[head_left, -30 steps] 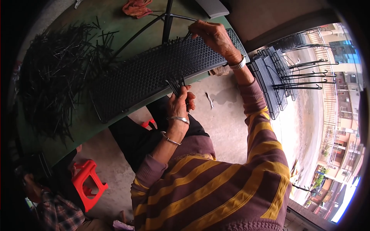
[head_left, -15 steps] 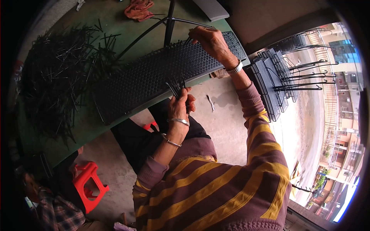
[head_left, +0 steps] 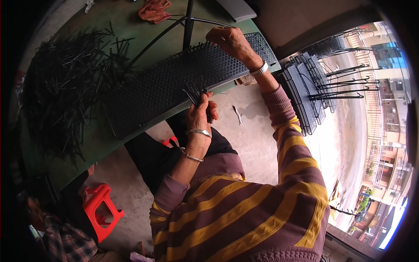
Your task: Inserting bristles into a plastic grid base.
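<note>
A long black perforated metal mesh panel (head_left: 152,91) with raised edges lies slantwise on the green table. My left hand (head_left: 200,114) is closed round a small bundle of thin black sticks (head_left: 191,93), whose tips fan out over the panel's near edge. At the panel's far edge, my right hand (head_left: 231,41) is bent with its fingers drawn together; what they hold, if anything, is hidden. Several dark sticks stand along that far edge, left of the right hand. A big heap of similar black sticks (head_left: 61,87) covers the table's left side.
A black metal stand (head_left: 188,32) with spread legs rises behind the panel. An orange cloth (head_left: 154,11) lies at the back. Stacked mesh racks with hooked rods (head_left: 301,91) stand at right. A red stool (head_left: 101,209) and another person in a plaid sleeve (head_left: 70,238) are at lower left.
My right hand has shifted slightly left and up along the panel's far edge. My left hand, with its bundle, has moved slightly left. The whole view has shifted a little.
</note>
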`<state>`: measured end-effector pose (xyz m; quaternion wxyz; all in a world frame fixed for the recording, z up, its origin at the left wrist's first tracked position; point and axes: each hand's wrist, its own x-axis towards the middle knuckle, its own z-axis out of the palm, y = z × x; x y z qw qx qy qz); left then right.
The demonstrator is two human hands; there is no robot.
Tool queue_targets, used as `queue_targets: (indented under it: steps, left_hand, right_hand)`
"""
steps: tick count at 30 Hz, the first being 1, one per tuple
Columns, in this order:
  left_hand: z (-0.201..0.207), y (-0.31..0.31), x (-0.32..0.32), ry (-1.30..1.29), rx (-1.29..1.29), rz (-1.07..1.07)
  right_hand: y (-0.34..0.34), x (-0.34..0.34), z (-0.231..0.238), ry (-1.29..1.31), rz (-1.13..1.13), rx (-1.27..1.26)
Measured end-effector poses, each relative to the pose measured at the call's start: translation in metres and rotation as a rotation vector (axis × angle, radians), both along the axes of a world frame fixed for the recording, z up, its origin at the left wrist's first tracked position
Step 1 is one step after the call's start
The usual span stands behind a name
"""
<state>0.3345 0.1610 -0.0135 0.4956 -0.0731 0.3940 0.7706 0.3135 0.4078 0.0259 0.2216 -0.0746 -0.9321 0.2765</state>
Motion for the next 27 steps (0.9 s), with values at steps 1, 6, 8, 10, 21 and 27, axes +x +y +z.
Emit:
queue_targets:
  steps: [1,6,8,10,21,27]
  left_hand:
    - [0.0,-0.001,-0.001,0.002,0.001,0.001]
    - [0.001,0.0,0.0,0.007,-0.018,0.014]
    - [0.001,0.0,0.0,0.011,-0.03,0.012]
    - [0.002,0.002,-0.001,0.013,-0.045,0.006]
    - [-0.001,0.003,-0.004,0.035,-0.032,-0.005]
    - [0.004,0.003,-0.005,0.082,-0.048,-0.039]
  right_hand:
    - [0.0,0.001,-0.002,0.005,0.057,0.154]
    - [-0.001,0.007,-0.013,0.068,0.097,0.253]
    - [-0.008,0.012,-0.016,0.025,-0.017,0.241]
    - [-0.004,0.014,-0.024,0.048,-0.067,0.251]
    - [-0.077,0.049,0.014,-0.365,0.119,-0.688]
    - [-0.072,0.052,0.003,-0.269,0.126,-0.944]
